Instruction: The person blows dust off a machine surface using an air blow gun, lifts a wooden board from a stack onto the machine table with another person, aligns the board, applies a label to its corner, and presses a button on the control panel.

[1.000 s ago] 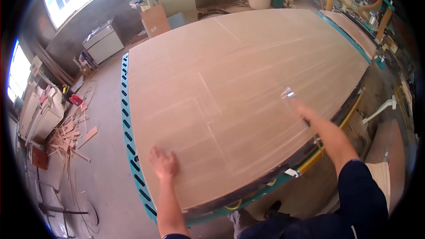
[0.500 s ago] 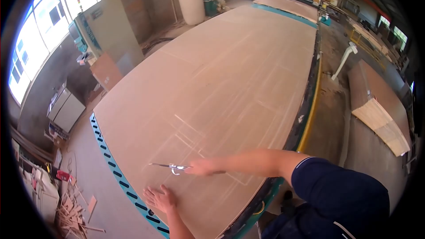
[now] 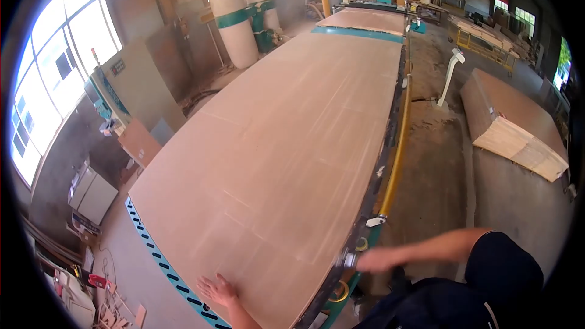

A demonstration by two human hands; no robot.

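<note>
- A dark navy short sleeve (image 3: 506,271) shows at lower right.
- The matching top (image 3: 436,304) runs along the bottom edge.
- A thin pale stripe (image 3: 491,315) marks the cloth.
- Both forearms are bare.

No text can be read. At ten o'clock, the pale cabinet (image 3: 143,85) bears a small dark plate (image 3: 117,67), and its teal side strip (image 3: 114,93) carries lettering-like marks; both are too small and blurred to decipher.
</note>
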